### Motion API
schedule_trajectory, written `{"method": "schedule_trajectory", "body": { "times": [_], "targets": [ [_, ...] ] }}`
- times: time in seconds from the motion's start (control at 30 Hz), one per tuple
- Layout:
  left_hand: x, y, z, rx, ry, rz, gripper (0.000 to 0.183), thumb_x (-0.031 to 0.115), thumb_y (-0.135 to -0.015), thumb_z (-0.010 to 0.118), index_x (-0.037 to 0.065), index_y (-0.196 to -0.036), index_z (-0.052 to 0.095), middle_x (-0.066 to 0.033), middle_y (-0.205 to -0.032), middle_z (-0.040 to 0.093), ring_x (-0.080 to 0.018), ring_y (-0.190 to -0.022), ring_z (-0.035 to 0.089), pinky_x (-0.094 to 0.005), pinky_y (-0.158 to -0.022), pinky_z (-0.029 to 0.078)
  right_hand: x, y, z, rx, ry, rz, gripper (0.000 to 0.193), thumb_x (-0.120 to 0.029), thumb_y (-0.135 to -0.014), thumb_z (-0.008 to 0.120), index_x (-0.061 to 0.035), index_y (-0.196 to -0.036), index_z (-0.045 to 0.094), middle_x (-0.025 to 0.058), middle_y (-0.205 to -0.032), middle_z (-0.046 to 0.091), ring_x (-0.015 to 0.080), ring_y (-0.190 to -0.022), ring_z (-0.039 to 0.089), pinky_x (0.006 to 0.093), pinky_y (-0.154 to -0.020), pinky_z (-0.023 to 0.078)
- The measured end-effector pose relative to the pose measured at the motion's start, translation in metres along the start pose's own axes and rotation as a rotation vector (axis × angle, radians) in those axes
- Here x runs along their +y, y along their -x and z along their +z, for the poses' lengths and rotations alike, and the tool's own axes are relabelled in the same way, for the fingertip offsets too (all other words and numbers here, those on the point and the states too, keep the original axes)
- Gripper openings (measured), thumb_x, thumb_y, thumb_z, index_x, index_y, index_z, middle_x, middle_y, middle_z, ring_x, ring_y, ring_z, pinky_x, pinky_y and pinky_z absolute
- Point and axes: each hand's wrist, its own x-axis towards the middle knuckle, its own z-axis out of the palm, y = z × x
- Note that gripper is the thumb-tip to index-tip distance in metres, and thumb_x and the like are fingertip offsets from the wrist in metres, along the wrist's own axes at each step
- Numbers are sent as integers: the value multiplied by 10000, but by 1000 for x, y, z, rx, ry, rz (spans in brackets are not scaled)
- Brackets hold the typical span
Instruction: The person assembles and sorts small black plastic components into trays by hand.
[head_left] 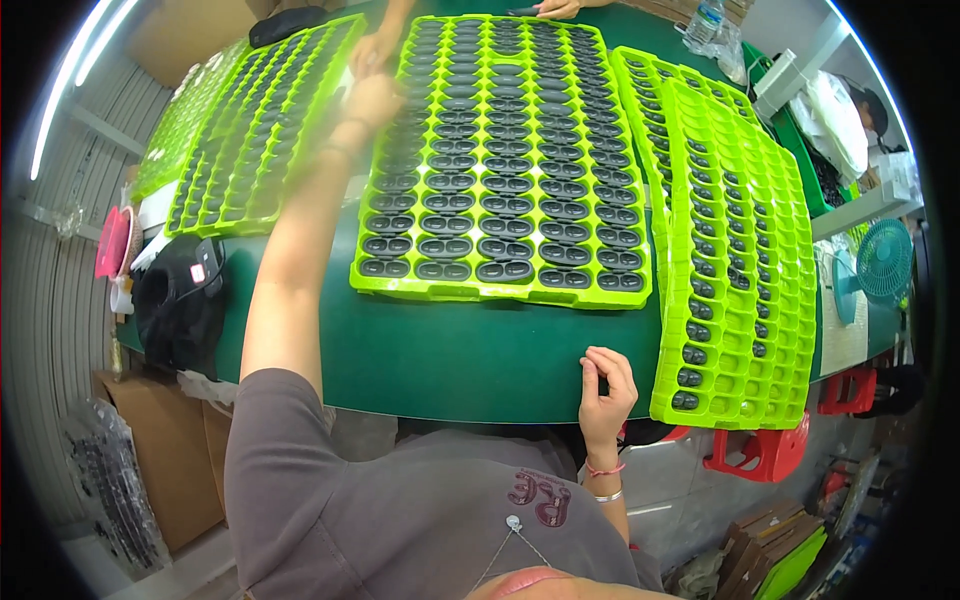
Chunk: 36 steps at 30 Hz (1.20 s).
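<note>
My left hand (376, 101) reaches far over the table to the left edge of the middle green tray (450, 291). It is blurred, and its fingers cannot be made out. Another person's hand (372, 52) is just beyond it. Rows of dark oval pieces (504, 250), most with two rounded hollows, fill the middle tray; some far ones look smooth on top. Close to the table's front edge, my right hand (607, 392) is raised, thumb and fingers pinched together. Whether anything small is between the fingertips is hidden. The partly filled right tray (735, 393) is beside it.
A left green tray (245, 222) holds more dark pieces, with a paler tray (180, 150) beyond it. A black bag (180, 300) lies at the table's left end. A second person's hand (557, 9), a bottle (704, 22), a teal fan (884, 258) and red stools (762, 455) surround the table.
</note>
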Motion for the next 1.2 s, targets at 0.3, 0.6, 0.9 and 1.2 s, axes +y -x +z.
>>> {"method": "schedule_trajectory", "body": {
  "times": [0.3, 0.6, 0.9, 1.2],
  "targets": [
    [20, -62, 56, -150, -324, 382, 287, 195, -739, 649, 67, -995, 667, -142, -909, 661, -314, -842, 622, -393, -792, 487, -20, 16, -21, 27, 13, -162, 94, 48, -766, 614, 14, -852, 632, 128, -800, 641, 212, -707, 625, 267, -622, 492],
    [10, -61, 41, -9, -87, 570, 288, 130, -713, 712, -15, -944, 620, -153, -888, 642, -289, -840, 628, -345, -735, 495, -19, -33, -149, 308, 494, -274, 99, 4, -794, 610, -25, -889, 608, 105, -806, 633, 262, -702, 616, 310, -607, 490],
    [105, 78, 3, -221, 994, 192, 378, 146, -872, 594, -88, -1155, 502, -89, -953, 599, -113, -714, 593, -221, -634, 502, 101, -161, -180, -90, 1045, -395, 267, -70, -748, 630, -35, -1012, 605, 137, -1075, 543, 289, -1058, 501, 378, -906, 416],
    [148, 243, 1, -371, 1708, -238, 261, 108, -908, 484, -21, -1135, 482, -146, -985, 605, -179, -817, 602, -260, -591, 531, 104, -168, -180, -101, 803, -307, 141, -80, -714, 673, -13, -833, 640, 123, -1032, 568, 285, -999, 533, 357, -870, 430]
  ]
}}
